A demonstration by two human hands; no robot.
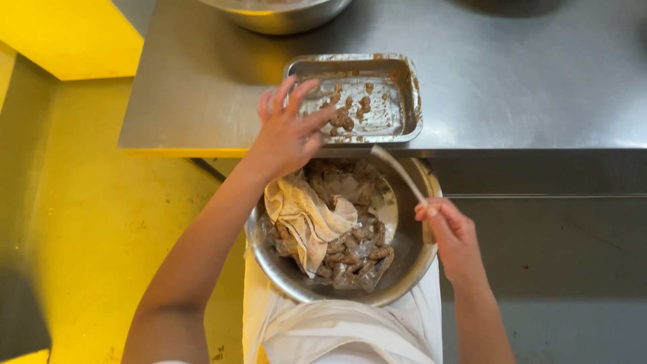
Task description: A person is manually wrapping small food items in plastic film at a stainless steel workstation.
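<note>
My left hand (286, 131) hovers with spread fingers over the near left corner of a rectangular metal tray (404, 125) that holds a few brown coated pieces (345, 111). My right hand (450, 232) grips a pale spoon (399, 172) by its handle, the blade reaching toward the tray's near edge. Below, a round steel bowl (411, 266) rests against my white apron (337, 330). It holds many brown coated pieces (357, 249) and a crumpled cream cloth (303, 216).
The tray sits at the front edge of a steel counter (505, 81). A large steel bowl (283, 13) stands at the counter's far side. A yellow floor (87, 202) lies to the left, a grey lower shelf front (559, 222) to the right.
</note>
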